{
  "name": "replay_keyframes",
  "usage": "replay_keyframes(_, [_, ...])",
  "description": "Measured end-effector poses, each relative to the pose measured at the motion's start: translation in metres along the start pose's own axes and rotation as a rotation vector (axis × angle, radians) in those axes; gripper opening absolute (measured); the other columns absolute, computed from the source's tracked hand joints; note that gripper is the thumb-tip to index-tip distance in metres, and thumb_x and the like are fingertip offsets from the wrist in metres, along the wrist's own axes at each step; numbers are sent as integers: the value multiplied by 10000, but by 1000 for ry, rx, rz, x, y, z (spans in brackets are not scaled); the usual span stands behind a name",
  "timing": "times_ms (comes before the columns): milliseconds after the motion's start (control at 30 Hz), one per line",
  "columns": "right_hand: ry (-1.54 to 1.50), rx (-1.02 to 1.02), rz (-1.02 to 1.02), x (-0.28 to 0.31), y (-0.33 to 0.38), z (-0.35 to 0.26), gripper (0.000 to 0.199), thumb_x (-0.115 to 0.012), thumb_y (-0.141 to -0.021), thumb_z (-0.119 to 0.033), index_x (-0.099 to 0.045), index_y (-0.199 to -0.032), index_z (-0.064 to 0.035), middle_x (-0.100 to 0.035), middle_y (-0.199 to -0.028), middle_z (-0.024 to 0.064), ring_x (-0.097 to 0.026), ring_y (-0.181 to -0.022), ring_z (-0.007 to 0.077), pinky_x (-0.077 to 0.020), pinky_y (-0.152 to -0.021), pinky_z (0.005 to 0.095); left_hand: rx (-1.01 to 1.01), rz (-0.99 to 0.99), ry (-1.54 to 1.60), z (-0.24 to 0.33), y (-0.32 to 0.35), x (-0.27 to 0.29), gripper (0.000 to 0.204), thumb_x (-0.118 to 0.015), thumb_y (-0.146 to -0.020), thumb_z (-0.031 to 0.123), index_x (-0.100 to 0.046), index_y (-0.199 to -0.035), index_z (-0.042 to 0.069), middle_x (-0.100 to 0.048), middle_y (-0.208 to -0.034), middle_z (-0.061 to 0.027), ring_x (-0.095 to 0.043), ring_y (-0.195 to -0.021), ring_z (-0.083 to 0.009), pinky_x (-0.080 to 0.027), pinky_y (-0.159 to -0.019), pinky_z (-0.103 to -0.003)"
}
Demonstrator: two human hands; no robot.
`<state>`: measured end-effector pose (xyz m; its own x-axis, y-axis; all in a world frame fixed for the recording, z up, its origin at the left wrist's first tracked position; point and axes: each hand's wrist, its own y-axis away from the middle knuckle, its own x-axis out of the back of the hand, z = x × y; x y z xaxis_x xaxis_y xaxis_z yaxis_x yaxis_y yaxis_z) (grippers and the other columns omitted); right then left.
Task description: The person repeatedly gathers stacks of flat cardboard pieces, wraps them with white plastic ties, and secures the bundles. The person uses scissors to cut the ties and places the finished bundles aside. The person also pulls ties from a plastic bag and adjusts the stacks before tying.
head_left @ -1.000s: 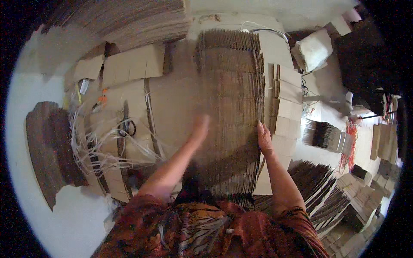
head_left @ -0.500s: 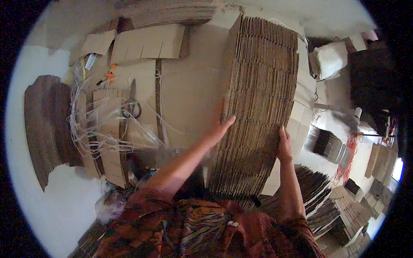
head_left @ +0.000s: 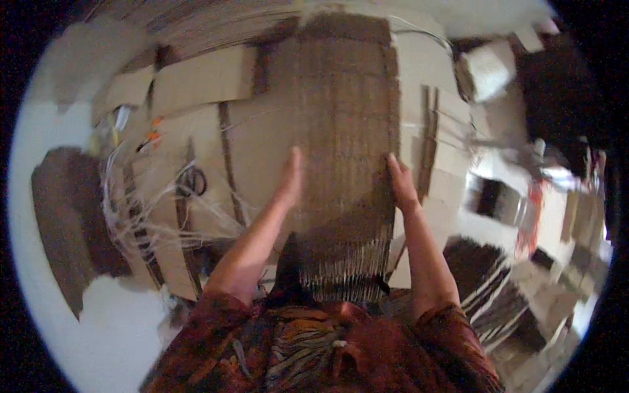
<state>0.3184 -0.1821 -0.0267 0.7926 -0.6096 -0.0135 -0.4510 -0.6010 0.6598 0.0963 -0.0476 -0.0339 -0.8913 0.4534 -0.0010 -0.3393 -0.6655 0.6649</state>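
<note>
Cardboard stack (head_left: 344,144) (ribbed, brown, upright)

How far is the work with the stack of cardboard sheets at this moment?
Done: the flat cardboard sheets stand gathered in one stack. In hand: the left hand presses its left side and the right hand its right side, squaring it. Left: no string shows around it; loose white strings and scissors lie at the left, untouched.

Flat cardboard sheets (head_left: 196,82) lie at eleven o'clock. Black scissors (head_left: 191,181) rest at nine o'clock amid loose pale strapping (head_left: 131,209). A dark brown board stack (head_left: 62,223) sits further left. Fanned cardboard bundles (head_left: 488,288) occupy four o'clock.
</note>
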Motion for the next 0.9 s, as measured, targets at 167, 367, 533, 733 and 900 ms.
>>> replay_keyframes(167, [205,114,98,22,7,11,469,-495,-863,-400,-506,-1110,-2,-578,-872,44,-523,-787,134,-439,-704,280,161,-169,354,-3,14,-24,690,-258,-879,566,-294,-1321,37,-330,-1336,-112,-328,-1214,-226,-252,-1012,-347])
replay_keyframes(367, [145,93,129,6,37,1,478,-509,-859,-386,-508,-1100,27,-588,-914,68,-532,-812,152,-440,-723,291,108,-56,201,-25,17,-14,647,-268,-885,517,-309,-1313,34,-336,-1329,-122,-324,-1214,-248,-245,-1012,-367])
replay_keyframes(533, [64,-1,89,41,16,14,478,-504,-862,-391,-525,-1060,44,-590,-905,89,-533,-798,149,-439,-706,296,76,-71,175,-18,0,-33,602,-295,-892,451,-293,-1319,27,-299,-1347,-142,-282,-1237,-268,-218,-1020,-389])
replay_keyframes(733, [363,45,223,22,26,13,501,-496,-855,-433,-560,-967,50,-603,-847,126,-527,-766,183,-429,-701,329,75,-87,120,-16,-12,-22,555,-328,-900,371,-273,-1325,19,-254,-1368,-167,-233,-1264,-293,-187,-1028,-416])
replay_keyframes(900, [272,77,97,15,35,0,584,-486,-841,-464,-512,-1090,63,-595,-974,173,-543,-923,234,-413,-816,342,22,8,-102,-23,-17,-5,524,-355,-907,305,-256,-1331,12,-217,-1385,-187,-191,-1286,-313,-160,-1035,-438])
